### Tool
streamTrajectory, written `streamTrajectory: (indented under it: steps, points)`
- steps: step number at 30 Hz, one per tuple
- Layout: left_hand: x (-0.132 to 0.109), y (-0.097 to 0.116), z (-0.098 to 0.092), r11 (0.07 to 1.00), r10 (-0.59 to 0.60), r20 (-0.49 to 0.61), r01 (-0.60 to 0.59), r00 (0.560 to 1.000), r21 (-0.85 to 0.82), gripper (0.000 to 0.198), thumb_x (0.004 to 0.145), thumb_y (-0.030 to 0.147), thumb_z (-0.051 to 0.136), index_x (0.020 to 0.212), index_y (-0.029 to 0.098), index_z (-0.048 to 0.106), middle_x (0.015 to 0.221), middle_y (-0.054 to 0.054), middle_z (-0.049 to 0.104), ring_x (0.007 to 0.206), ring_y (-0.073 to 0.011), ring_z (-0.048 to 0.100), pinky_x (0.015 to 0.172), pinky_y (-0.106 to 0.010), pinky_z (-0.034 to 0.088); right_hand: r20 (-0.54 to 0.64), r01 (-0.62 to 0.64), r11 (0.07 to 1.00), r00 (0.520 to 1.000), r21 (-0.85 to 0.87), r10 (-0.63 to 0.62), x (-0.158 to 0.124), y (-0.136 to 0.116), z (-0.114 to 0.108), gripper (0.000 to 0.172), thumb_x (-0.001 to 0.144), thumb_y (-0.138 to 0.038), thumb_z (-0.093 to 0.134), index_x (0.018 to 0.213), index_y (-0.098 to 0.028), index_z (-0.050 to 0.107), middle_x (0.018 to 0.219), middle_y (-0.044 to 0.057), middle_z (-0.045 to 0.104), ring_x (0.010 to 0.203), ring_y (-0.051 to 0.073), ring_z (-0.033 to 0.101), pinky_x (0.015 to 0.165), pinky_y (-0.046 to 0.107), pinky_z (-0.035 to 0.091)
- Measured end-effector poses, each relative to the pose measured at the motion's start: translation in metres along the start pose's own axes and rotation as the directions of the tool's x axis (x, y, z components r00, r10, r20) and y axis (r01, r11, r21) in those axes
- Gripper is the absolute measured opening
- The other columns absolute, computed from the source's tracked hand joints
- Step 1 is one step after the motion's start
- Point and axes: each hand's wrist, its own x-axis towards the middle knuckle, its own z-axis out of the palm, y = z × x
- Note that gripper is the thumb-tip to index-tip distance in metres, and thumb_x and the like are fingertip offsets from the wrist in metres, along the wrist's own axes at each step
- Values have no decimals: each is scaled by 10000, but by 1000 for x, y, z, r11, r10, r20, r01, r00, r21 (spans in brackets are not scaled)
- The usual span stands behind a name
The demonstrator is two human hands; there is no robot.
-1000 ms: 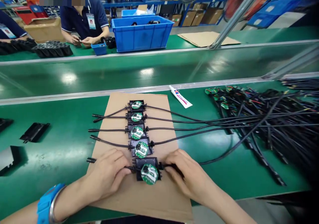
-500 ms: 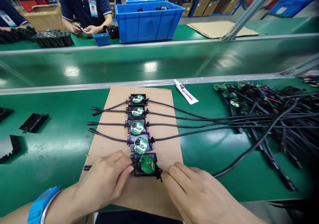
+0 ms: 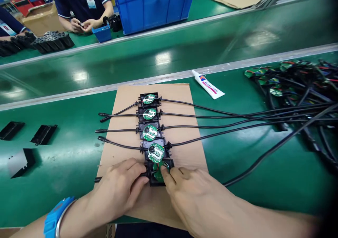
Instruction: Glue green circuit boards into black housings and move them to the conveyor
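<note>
Nearest me on the cardboard sheet [image 3: 142,209] lies a black plastic housing [image 3: 155,183] with a green circuit board [image 3: 157,174] in it. My left hand [image 3: 123,185] is closed around the short black cable [image 3: 98,179] at the housing's left side. The index fingertip of my right hand [image 3: 195,195] touches the board's right part; its other fingers are curled and the thumb is hidden. A long black cable [image 3: 237,178] runs out from behind that hand. Beyond it stand several similar housings in a column, with boards [image 3: 155,152] and cables on both sides.
A white tube [image 3: 208,85] lies past the cardboard. Loose black housings [image 3: 43,134] are at left, a heap of cabled boards [image 3: 298,83] at right. Across the bench, a co-worker's hands [image 3: 84,25] hold a small part beside a blue bin [image 3: 155,10].
My right hand has moved from the cable fitting at the housing's right side onto the circuit board. The left hand keeps its grip. The camera view has tilted and shifted.
</note>
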Motion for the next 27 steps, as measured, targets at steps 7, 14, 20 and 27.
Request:
streamTrajectory:
  steps: [7, 14, 20, 27]
  points:
    - [0, -2, 3, 938, 241, -135, -195, 961, 285, 188, 915, 71, 412, 932, 175, 567, 708, -15, 556, 622, -149, 497, 536, -265, 404, -56, -12, 1000, 998, 13, 12, 5, -3, 2, 490, 563, -102, 546, 1034, -41, 668, 695, 87, 653, 531, 207, 572, 435, 336, 295]
    - [-6, 0, 8, 760, 376, 28, -325, 926, 563, 278, 911, 61, 351, 1072, 81, 575, 763, -64, 603, 634, -185, 523, 548, -313, 424, -98, -27, 995, 994, 99, 37, 5, -1, 3, 329, 546, -85, 545, 852, -118, 661, 691, 75, 639, 496, 172, 509, 430, 329, 210]
    - [-3, 22, 8, 653, 318, 188, -358, 930, 668, 429, 815, -16, 269, 1075, 105, 588, 824, -106, 629, 673, -221, 558, 562, -340, 464, -38, -13, 995, 999, 102, 17, 5, -4, 4, 281, 580, -100, 552, 847, -124, 637, 691, 77, 628, 496, 168, 494, 434, 326, 174]
    - [-4, 17, 0, 823, 238, -16, -192, 971, 535, 333, 815, 59, 413, 1101, 107, 576, 978, -117, 654, 820, -239, 602, 702, -366, 532, 40, -103, 975, 995, 199, 97, 2, -3, -10, 229, 743, -153, 534, 948, -101, 619, 742, 88, 639, 587, 192, 569, 498, 300, 309]
